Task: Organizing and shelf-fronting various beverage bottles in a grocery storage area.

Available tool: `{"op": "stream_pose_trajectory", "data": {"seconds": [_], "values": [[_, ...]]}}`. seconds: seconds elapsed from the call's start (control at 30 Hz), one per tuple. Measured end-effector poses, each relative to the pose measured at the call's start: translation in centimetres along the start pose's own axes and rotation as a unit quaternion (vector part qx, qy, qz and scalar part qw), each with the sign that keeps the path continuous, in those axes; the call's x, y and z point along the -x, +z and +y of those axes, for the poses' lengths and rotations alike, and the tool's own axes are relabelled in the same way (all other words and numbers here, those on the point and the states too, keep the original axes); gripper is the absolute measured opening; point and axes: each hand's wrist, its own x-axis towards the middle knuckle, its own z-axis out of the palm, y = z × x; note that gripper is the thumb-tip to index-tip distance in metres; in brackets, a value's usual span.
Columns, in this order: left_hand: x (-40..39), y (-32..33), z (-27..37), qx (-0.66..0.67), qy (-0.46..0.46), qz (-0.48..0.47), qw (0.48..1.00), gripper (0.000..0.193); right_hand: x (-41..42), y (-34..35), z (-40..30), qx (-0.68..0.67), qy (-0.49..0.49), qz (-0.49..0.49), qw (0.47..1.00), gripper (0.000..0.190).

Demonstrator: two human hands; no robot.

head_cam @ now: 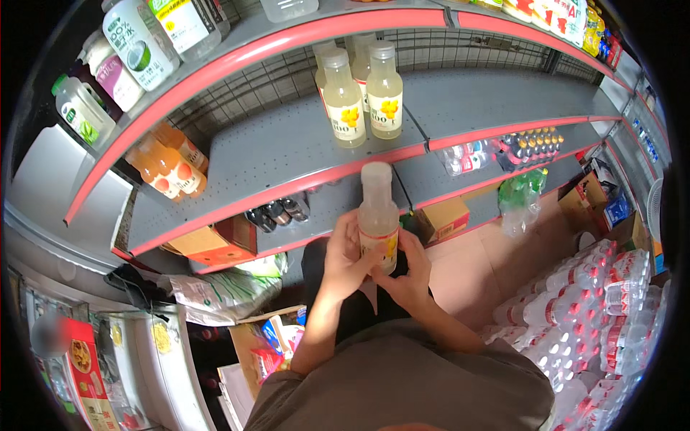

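Observation:
Between my two hands stands a bottle of pale yellow juice (378, 213), upright with its white cap at the top. My left hand (347, 258) wraps its left side, the thumb lying across the label. My right hand (407, 269) grips the lower right side near the base. Just beyond, on the grey metal shelf (259, 143), several matching juice bottles (345, 108) are grouped close to the red front edge. Bottles of orange juice (172, 167) sit at the left end of that same shelf.
The upper shelf (302, 29) carries bottles and packets. Below are dark bottles (277, 213), cardboard boxes (215, 237) and shrink-wrapped drinks (531, 151). Stacked packs of bottled water (582, 307) rise from the floor at right. A filled plastic sack (221, 296) and an open carton (269, 345) lie at left.

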Motion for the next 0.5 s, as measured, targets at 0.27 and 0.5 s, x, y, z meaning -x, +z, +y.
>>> {"op": "stream_pose_trajectory", "data": {"seconds": [0.27, 0.5], "values": [[1.7, -0.9, -1.3, 0.041, -0.044, 0.03, 0.998, 0.057, 0.1, -0.6, -1.2, 0.037, 0.023, -0.003, 0.999, 0.083], [3.0, 2.0, -2.4, -0.095, 0.005, 0.159, 0.983, 0.063, 0.0, 1.2, -0.4, 0.107, 0.001, 0.045, 0.993, 0.085]]}}
